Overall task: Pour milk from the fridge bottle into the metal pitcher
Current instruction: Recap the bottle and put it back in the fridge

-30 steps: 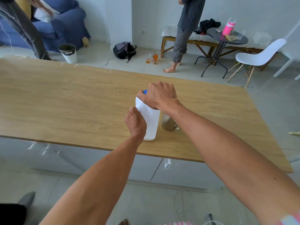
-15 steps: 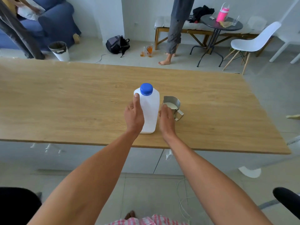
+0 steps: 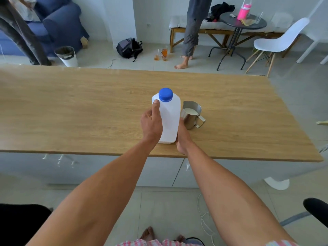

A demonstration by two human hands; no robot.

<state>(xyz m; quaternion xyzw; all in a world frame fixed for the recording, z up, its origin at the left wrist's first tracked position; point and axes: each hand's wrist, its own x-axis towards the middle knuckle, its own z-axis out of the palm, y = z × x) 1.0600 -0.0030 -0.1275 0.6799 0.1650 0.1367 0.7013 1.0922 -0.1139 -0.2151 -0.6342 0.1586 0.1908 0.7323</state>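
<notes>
A white milk bottle (image 3: 169, 119) with a blue cap (image 3: 165, 94) stands upright near the front edge of the wooden table (image 3: 88, 107). My left hand (image 3: 151, 123) grips its left side, thumb up along the shoulder. My right hand (image 3: 182, 137) lies against the bottle's lower right side, its fingers partly hidden behind the bottle. Just right of the bottle stands the metal pitcher (image 3: 192, 115), with milk inside and its handle pointing right.
Beyond the table a person stands barefoot (image 3: 190, 32) by a bench. A round black side table (image 3: 243, 23), a white chair (image 3: 278, 43), a backpack (image 3: 129, 47), floor glasses (image 3: 162, 54) and a bin (image 3: 66, 55) lie farther off. Cables run on the floor below.
One second ago my right hand was on the bottle's cap; it has since dropped to the bottle's lower right side. The cap and the pitcher now show. The bottle stands still.
</notes>
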